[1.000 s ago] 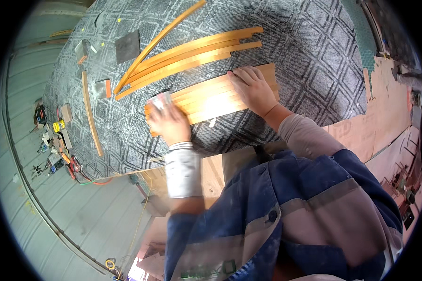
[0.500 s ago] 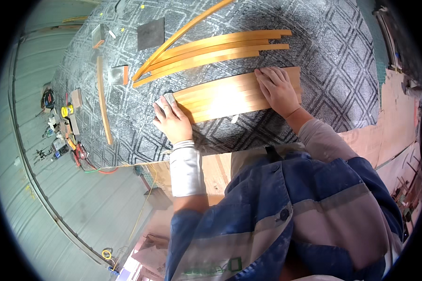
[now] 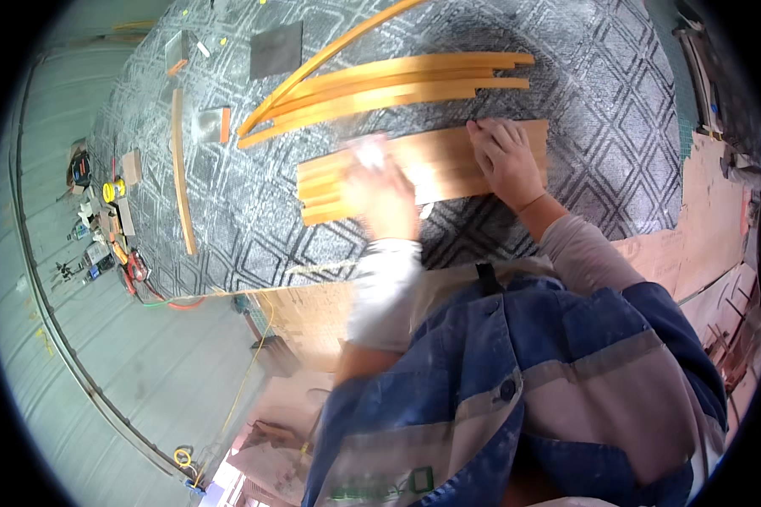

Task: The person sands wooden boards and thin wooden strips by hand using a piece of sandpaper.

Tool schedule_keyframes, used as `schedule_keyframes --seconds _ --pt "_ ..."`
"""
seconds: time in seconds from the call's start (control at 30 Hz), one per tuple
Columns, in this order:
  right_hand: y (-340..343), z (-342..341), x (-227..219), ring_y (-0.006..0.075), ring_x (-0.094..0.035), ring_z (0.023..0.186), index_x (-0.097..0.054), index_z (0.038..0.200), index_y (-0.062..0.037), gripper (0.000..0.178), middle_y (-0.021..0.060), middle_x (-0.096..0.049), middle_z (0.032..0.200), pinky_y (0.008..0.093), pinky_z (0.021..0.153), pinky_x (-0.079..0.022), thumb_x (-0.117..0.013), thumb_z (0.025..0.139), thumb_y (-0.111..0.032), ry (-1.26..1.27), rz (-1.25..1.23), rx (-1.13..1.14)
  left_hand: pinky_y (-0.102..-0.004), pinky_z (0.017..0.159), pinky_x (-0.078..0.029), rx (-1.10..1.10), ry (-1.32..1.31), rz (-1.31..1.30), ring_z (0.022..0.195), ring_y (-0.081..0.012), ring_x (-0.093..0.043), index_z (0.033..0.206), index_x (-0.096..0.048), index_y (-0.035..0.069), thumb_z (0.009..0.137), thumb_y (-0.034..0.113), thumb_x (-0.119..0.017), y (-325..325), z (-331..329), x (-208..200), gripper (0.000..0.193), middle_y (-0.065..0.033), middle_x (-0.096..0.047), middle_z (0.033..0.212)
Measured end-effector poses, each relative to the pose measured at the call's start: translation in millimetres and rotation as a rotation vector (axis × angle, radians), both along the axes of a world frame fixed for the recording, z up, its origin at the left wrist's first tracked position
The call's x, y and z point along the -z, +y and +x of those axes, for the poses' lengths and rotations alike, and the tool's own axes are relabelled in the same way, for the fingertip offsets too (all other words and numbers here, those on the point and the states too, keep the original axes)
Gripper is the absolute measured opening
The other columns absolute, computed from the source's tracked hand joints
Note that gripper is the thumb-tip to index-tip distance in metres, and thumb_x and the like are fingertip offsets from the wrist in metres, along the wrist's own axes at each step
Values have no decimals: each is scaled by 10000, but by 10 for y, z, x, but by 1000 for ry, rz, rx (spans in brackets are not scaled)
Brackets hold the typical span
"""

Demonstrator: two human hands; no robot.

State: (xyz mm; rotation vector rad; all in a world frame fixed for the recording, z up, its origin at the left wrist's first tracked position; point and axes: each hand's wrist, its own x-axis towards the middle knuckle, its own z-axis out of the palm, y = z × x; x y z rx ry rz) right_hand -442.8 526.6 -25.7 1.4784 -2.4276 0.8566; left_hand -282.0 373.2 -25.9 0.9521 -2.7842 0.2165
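Note:
Several flat wooden strips (image 3: 325, 186) lie side by side on the patterned grey cloth (image 3: 600, 152), forming one panel in front of me. My left hand (image 3: 382, 193), smeared by motion, is over the left half of the panel. Its fingers are round a small sanding block (image 3: 369, 152), which shows only as a bright blur. My right hand (image 3: 509, 160) rests on the panel's right part, fingers slightly bent and lying across the wood, fingertips by the far edge. A small white scrap (image 3: 426, 210) lies at the near edge.
Beyond the panel lie several loose orange-brown strips (image 3: 380, 89) and a long curved strip (image 3: 330, 52). To the left are a narrow wooden bar (image 3: 182, 169), a grey block with an orange edge (image 3: 214, 125) and a dark square sheet (image 3: 276, 51). Tools (image 3: 131, 266) clutter the far left.
My left hand has slid right along the panel with the sanding block, from its left end toward the middle, uncovering that end. The right hand stays in place on the strips.

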Motion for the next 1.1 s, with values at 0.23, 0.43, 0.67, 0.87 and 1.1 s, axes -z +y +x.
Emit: schedule_keyframes --seconds 0.23,0.43,0.67,0.87,1.1 --pt "32 -36 2 271 -618 1118 -688 1145 -46 238 70 -645 1146 433 990 -485 -706 911 -85 -6 21 -14 -489 965 -424 -207 176 225 1149 -416 -498 1457 -593 140 1024 230 -526 -402 421 -146 448 -308 -467 1509" --pt "16 -11 26 274 -618 1126 -685 1148 -52 245 76 -646 1167 436 991 -481 -706 909 -103 17 28 -9 -583 1049 -408 95 227 420 1238 -470 -478 1489 -547 159 976 214 -590 763 -41 -183 518 -276 -381 1575" --pt "40 -30 -5 271 -617 1119 -685 1170 -51 253 81 -648 1160 430 992 -474 -687 924 -112 -3 61 -3 -514 1031 -425 -191 110 155 1198 -419 -464 1486 -557 144 1065 305 -496 -464 844 -85 455 -280 -397 1572" --pt "8 -41 2 271 -612 1122 -677 1197 -42 277 83 -649 1151 428 995 -474 -681 927 -105 -15 29 -16 -598 1055 -380 -18 107 230 1229 -491 -465 1536 -485 144 1012 237 -526 389 265 -174 533 -359 -368 1546" --pt "38 -36 -1 274 -617 1102 -677 1142 -41 216 79 -650 1140 428 990 -476 -677 935 -103 2 31 0 -547 1000 -428 -235 78 213 1161 -429 -497 1510 -535 151 1064 292 -482 -240 796 -201 471 -270 -432 1551"
